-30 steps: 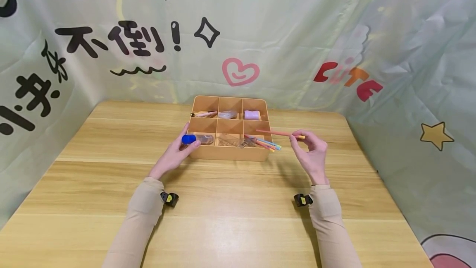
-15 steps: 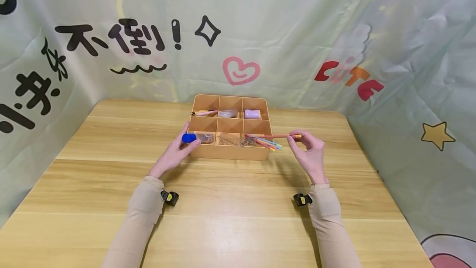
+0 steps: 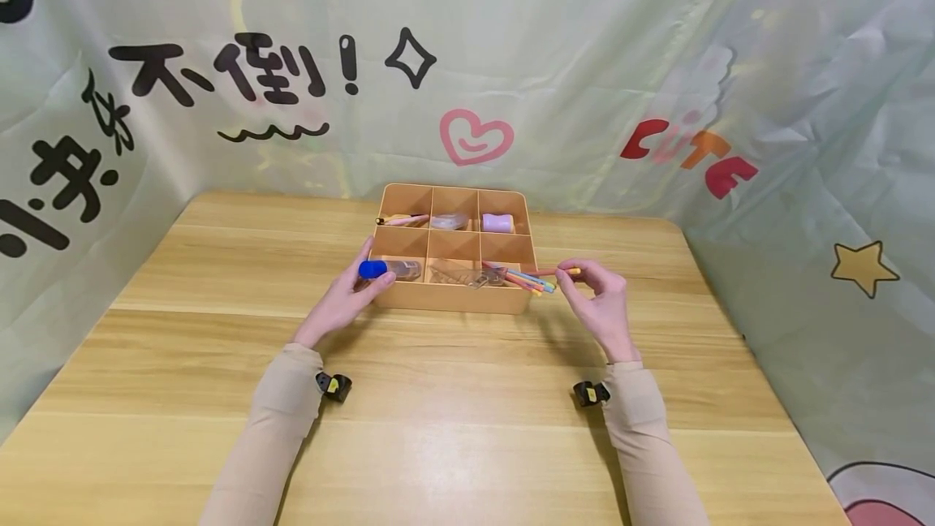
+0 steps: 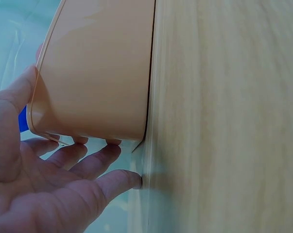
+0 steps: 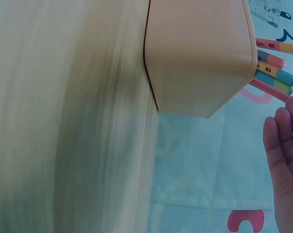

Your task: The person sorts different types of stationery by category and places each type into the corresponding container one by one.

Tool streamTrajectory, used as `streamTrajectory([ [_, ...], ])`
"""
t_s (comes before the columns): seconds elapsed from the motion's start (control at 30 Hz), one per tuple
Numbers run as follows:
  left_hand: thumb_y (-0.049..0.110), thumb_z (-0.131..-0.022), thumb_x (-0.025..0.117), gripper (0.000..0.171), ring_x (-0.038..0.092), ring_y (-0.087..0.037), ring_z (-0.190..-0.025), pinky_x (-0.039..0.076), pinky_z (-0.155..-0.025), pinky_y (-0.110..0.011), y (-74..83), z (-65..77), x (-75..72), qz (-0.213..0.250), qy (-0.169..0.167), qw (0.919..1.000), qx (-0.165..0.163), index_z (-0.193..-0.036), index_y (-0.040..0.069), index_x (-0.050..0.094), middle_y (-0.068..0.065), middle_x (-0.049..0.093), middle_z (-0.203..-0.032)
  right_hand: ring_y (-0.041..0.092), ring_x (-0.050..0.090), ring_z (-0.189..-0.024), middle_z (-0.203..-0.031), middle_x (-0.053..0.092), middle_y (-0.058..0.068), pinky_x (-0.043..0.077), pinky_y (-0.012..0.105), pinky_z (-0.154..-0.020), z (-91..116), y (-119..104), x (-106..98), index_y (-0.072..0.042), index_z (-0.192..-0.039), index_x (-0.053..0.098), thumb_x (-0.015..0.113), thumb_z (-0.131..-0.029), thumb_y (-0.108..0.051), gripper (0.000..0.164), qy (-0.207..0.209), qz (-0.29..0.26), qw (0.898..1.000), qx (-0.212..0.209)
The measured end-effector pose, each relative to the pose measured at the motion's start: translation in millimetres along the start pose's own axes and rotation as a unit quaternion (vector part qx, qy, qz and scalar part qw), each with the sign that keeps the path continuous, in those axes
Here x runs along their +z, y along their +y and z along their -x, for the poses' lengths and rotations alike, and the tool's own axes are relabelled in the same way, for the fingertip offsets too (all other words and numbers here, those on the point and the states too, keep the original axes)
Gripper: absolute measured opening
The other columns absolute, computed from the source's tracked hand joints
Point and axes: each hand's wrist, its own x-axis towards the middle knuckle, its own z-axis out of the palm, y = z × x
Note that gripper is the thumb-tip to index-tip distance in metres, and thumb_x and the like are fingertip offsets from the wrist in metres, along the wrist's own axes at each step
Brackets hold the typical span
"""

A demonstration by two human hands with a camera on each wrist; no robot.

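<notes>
A tan six-compartment organizer box (image 3: pixel 445 299) sits at the back of the table. My left hand (image 3: pixel 336 307) holds its front left corner, thumb at the rim and fingers against the side (image 4: pixel 80 151). My right hand (image 3: pixel 602 307) pinches a red pencil (image 3: pixel 545 272) near its yellow end, right of the box; the pencil's other end reaches into the front right compartment. Several coloured pencils (image 5: pixel 277 77) stick out over that compartment's rim. A clear bottle with a blue cap (image 3: pixel 373 269) lies in the front left compartment.
Clear plastic items, one a ruler (image 5: pixel 265 13), lie in the front middle compartment. The back row holds thin pens (image 3: pixel 403 220), a translucent item (image 3: pixel 449 222) and a purple cylinder (image 3: pixel 498 223). A printed curtain (image 3: pixel 570 63) hangs behind the wooden table (image 3: pixel 453 428).
My right hand has moved left and slightly down, bringing the red pencil further into the front right compartment, beside the other pencils. My left hand stays at the box corner.
</notes>
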Motion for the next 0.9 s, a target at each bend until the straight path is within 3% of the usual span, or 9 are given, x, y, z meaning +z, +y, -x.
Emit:
streamTrajectory([
  [0.1, 0.040, -0.097, 0.052, 0.080, 0.038, -0.040, -0.130, 0.031, -0.109, -0.052, 4.0, 1.2, -0.5, 0.000, -0.004, 1.0000, -0.005, -0.156, 0.020, 0.001, -0.034, 0.032, -0.146, 0.031, 0.063, -0.071, -0.083, 0.068, 0.029, 0.051, 0.012, -0.070, 0.5, -0.9, 0.7, 0.015, -0.088, 0.066, 0.064, -0.078, 0.020, 0.011, -0.002, 0.011, 1.000, -0.001],
  [0.33, 0.027, -0.100, 0.051, 0.077, 0.036, -0.044, -0.129, 0.030, -0.109, -0.054, 36.9, 13.6, -5.3, 0.004, -0.014, 0.9998, -0.011, -0.155, 0.008, 0.001, -0.039, 0.029, -0.144, 0.027, 0.063, -0.074, -0.084, 0.069, 0.025, 0.050, 0.014, -0.070, 0.7, -3.3, 3.3, 0.015, -0.088, 0.068, 0.066, -0.081, 0.013, 0.008, -0.033, 0.051, 0.998, 0.025],
  [0.5, 0.024, -0.101, 0.050, 0.074, 0.036, -0.044, -0.130, 0.030, -0.109, -0.053, 42.5, 16.4, -5.8, 0.006, -0.014, 0.9998, -0.013, -0.155, 0.007, 0.002, -0.038, 0.030, -0.144, 0.025, 0.062, -0.078, -0.087, 0.070, 0.024, 0.050, 0.014, -0.071, 0.0, -3.7, 5.4, 0.013, -0.090, 0.068, 0.065, -0.084, 0.010, 0.007, -0.049, 0.052, 0.996, 0.050],
  [0.63, 0.025, -0.100, 0.050, 0.075, 0.036, -0.043, -0.129, 0.030, -0.109, -0.054, 41.2, 16.0, -5.9, 0.010, -0.013, 0.9998, -0.012, -0.155, 0.006, 0.003, -0.038, 0.030, -0.144, 0.026, 0.063, -0.079, -0.088, 0.070, 0.025, 0.051, 0.014, -0.071, 0.2, -3.5, 5.7, 0.012, -0.091, 0.068, 0.064, -0.085, 0.009, 0.007, -0.057, 0.049, 0.995, 0.059],
  [0.87, 0.045, -0.096, 0.053, 0.081, 0.036, -0.039, -0.131, 0.029, -0.110, -0.052, 1.1, 1.1, 0.0, -0.001, 0.001, 1.0000, -0.008, -0.156, 0.025, 0.002, -0.032, 0.030, -0.147, 0.029, 0.064, -0.079, -0.090, 0.070, 0.027, 0.051, 0.015, -0.070, 0.2, -5.0, 5.6, 0.011, -0.092, 0.069, 0.064, -0.086, 0.009, 0.008, -0.062, 0.052, 0.995, 0.058],
  [0.9, 0.045, -0.096, 0.053, 0.081, 0.036, -0.039, -0.131, 0.030, -0.110, -0.052, 1.4, 1.2, -0.1, -0.003, 0.001, 1.0000, -0.009, -0.156, 0.025, 0.002, -0.032, 0.030, -0.147, 0.029, 0.065, -0.079, -0.090, 0.070, 0.027, 0.051, 0.015, -0.069, 0.5, -4.9, 5.3, 0.010, -0.092, 0.069, 0.064, -0.086, 0.008, 0.008, -0.063, 0.052, 0.995, 0.057],
])
